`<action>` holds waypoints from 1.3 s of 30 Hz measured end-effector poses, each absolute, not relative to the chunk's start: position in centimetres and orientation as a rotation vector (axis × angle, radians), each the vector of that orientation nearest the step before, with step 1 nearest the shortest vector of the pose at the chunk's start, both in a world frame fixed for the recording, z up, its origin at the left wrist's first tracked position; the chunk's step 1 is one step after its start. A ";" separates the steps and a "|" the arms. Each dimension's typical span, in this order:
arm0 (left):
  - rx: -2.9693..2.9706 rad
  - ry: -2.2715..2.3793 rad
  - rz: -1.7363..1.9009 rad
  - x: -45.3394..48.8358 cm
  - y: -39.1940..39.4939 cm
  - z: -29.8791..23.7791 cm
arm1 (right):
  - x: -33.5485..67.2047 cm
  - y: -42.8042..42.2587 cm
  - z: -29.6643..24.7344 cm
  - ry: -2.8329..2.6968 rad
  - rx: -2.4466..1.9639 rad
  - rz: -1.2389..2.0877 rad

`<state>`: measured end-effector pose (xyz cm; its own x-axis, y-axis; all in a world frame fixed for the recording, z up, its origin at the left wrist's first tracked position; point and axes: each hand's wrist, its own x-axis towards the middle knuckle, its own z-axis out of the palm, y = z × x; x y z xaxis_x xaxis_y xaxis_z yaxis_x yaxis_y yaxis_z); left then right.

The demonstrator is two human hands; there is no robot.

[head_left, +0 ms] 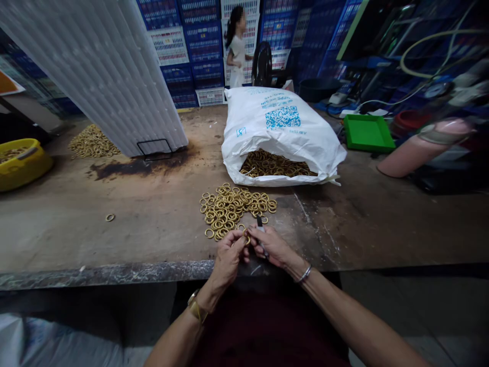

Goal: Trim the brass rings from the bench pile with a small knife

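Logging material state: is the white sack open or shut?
Open. The white sack gapes at its near side, with gold-coloured rings visible inside; cannot tell how full.

On the table (64, 244), clockwise around the near ring pile (229, 206), the sack (284, 136) lay at one o'clock with rings inside, the tray (369, 133) at two, a lone ring (107, 219) at nine, the far ring pile (91, 142) at ten.
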<state>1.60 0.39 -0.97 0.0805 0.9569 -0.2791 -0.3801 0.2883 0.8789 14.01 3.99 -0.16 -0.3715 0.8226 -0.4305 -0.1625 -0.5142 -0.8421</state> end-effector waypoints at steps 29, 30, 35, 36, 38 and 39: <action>0.576 0.827 1.092 0.8 0.7 -1.5 | 14.0 4.7 -0.3 -1.208 -1.259 1.784; 0.575 0.829 1.094 0.7 0.6 -1.5 | 13.9 4.7 -0.3 -1.218 -1.257 1.787; 0.516 0.812 1.130 0.6 0.6 -1.4 | 14.0 4.8 -1.0 -1.431 -1.393 1.505; 0.507 0.814 1.143 0.6 0.6 -1.4 | 14.1 4.7 -1.1 -1.528 -1.406 1.403; 0.512 0.830 1.164 0.7 0.5 -1.3 | 14.3 4.4 -1.2 -1.770 -1.349 1.248; 0.524 0.838 1.172 0.8 0.5 -1.4 | 14.4 4.3 -1.2 -1.891 -1.299 1.191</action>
